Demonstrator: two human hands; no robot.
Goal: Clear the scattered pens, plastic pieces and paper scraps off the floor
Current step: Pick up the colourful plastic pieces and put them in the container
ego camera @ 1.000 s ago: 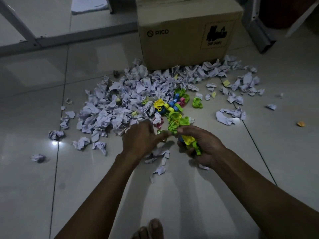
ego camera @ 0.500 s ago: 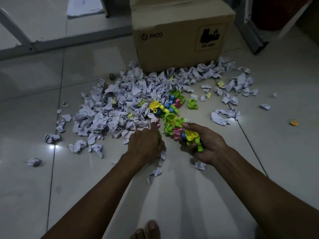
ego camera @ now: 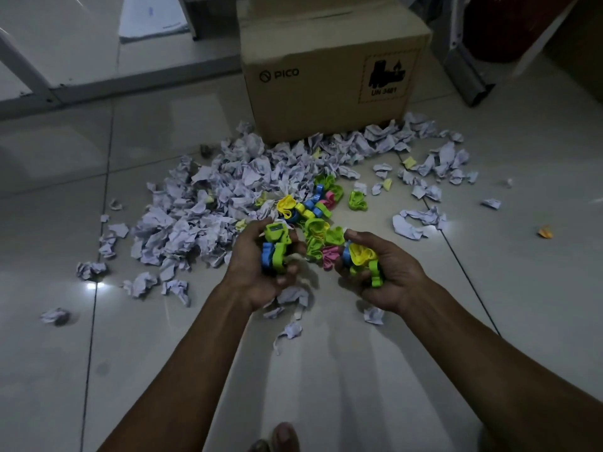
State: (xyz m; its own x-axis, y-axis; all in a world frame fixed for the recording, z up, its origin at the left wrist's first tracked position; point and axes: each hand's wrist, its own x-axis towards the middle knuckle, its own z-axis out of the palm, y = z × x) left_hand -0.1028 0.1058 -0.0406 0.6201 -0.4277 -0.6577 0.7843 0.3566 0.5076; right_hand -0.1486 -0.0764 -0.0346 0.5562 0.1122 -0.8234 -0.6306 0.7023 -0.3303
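A wide heap of crumpled white paper scraps (ego camera: 202,216) covers the tiled floor in front of a cardboard box (ego camera: 329,70). Bright plastic pieces (ego camera: 313,210) in green, yellow, blue and pink lie at the heap's near edge. My left hand (ego camera: 257,269) is turned palm up and grips a green and a blue plastic piece (ego camera: 275,246). My right hand (ego camera: 381,272) holds a yellow, a blue and green plastic pieces (ego camera: 360,259) in its curled fingers. More pieces (ego camera: 321,243) lie on the floor between both hands. No pens are visible.
Loose scraps (ego camera: 421,220) trail to the right, with a small orange scrap (ego camera: 545,231) farther out. Single paper balls (ego camera: 55,316) lie at the left. A grey metal frame (ego camera: 98,89) runs along the back left. My toes (ego camera: 284,438) show at the bottom edge.
My left hand has turned palm up and lifted a green and a blue plastic piece from the floor. My right hand stays closed round its pieces and has shifted slightly right.
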